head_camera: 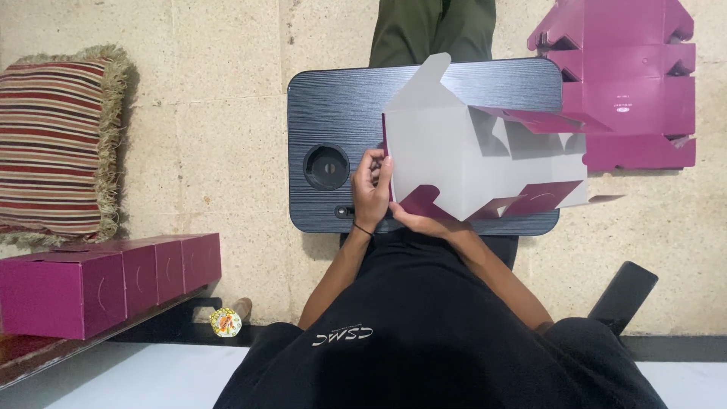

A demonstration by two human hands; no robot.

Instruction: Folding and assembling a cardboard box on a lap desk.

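Dark ribbed lap table (pixel 333 98) (round cup recess at left), half-folded cardboard box (pixel 454 163) resting on it

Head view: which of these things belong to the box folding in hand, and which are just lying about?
In hand:
- half-folded box, held by left hand and right hand
- lap table
- flat magenta blanks
- finished magenta boxes

Lying about:
- striped cushion
- small colourful packet
- black phone

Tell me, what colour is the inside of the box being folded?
White inside the box, magenta outside; head view shows it.
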